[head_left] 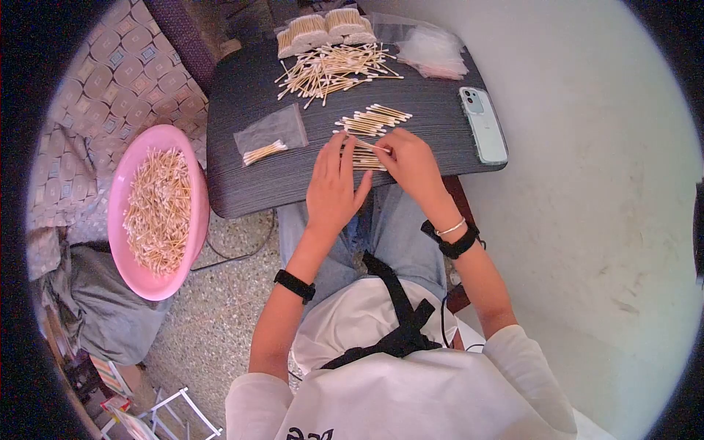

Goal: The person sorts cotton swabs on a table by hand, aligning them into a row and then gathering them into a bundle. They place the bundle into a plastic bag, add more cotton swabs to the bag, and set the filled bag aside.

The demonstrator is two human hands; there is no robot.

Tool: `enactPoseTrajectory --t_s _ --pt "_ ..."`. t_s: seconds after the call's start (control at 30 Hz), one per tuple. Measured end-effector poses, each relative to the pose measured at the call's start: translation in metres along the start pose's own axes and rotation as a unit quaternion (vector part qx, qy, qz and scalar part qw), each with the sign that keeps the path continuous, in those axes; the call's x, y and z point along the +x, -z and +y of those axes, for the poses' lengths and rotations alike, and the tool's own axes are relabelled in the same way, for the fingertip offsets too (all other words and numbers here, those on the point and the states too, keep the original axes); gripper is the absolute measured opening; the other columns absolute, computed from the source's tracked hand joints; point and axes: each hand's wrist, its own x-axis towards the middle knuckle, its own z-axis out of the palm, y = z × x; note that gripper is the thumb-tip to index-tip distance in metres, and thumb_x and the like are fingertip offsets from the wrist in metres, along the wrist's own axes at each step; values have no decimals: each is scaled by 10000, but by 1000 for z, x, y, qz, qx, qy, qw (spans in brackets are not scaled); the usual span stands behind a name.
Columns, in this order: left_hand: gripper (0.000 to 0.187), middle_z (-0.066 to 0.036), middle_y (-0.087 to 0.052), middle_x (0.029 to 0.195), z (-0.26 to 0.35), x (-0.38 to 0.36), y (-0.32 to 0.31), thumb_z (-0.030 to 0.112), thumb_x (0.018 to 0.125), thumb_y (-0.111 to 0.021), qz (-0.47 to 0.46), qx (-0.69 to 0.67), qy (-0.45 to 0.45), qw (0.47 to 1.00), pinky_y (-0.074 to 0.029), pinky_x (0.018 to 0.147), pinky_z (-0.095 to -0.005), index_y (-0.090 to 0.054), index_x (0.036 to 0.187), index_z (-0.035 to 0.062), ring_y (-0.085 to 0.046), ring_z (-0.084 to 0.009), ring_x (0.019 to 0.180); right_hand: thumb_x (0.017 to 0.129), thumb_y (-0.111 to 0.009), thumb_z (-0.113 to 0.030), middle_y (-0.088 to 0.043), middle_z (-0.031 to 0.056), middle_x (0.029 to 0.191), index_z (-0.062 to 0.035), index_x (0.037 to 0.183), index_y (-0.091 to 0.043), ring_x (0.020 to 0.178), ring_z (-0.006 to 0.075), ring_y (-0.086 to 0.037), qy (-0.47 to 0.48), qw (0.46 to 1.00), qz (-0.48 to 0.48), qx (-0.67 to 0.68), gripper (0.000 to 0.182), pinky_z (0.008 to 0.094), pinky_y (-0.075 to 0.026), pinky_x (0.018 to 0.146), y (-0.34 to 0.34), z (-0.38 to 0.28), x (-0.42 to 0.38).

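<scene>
Cotton swabs (pixel 368 158) lie side by side in a row near the table's front edge, between my two hands. My right hand (pixel 412 163) pinches one end of a swab (pixel 369 144) above this row. Resting at the row's left side is my left hand (pixel 334 183), its fingers stretched out and its fingertips near the swab's other end. Just beyond my fingers is another small group of swabs (pixel 374 119), roughly lined up. On the left, a clear zip bag (pixel 282 126) lies flat, with a small bunch of swabs (pixel 265 152) over its lower part.
A loose heap of swabs (pixel 330 71) and stacked bundles (pixel 326 29) occupy the table's back. Clear plastic bags (pixel 433 53) lie back right, near a phone (pixel 484 126) at the right edge. A pink basin (pixel 198 213) full of swabs stands left of the black table (pixel 242 192).
</scene>
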Motion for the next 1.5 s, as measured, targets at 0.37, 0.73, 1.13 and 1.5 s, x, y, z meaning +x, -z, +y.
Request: enactPoseTrajectory --t_s 0.37,0.73,1.13,1.5 --pt "612 -186 -433 1413 -1 -1 -1 286 895 -627 -10 2 6 1000 -385 1071 -425 -402 1385 -3 -462 -378 1268 839 -656 -136 -643 158 846 -1 871 -686 802 351 -637 -19 1000 5 25 142 431 -515 730 4 -6 6" --pt "550 -193 -418 1440 0 0 0 288 882 -616 -17 36 -6 999 -407 1064 -420 -496 1324 -17 -495 -371 1241 873 -650 -150 -628 146 878 -26 937 -699 831 339 -632 -50 996 60 -38 148 413 -508 734 20 5 -6" --pt "571 -179 -427 1451 -2 -2 -2 279 899 -621 -15 24 -11 1000 -376 1090 -422 -468 1371 -3 -439 -357 1318 836 -670 -135 -642 122 844 -24 889 -718 821 314 -641 -33 999 20 -5 132 410 -512 742 12 4 -1" --pt "560 -194 -391 1480 0 2 3 276 893 -599 -31 38 -22 999 -331 1125 -443 -485 1365 -4 -393 -338 1366 844 -654 -128 -630 120 901 -21 940 -710 867 309 -631 -14 998 58 11 154 410 -518 766 2 3 1"
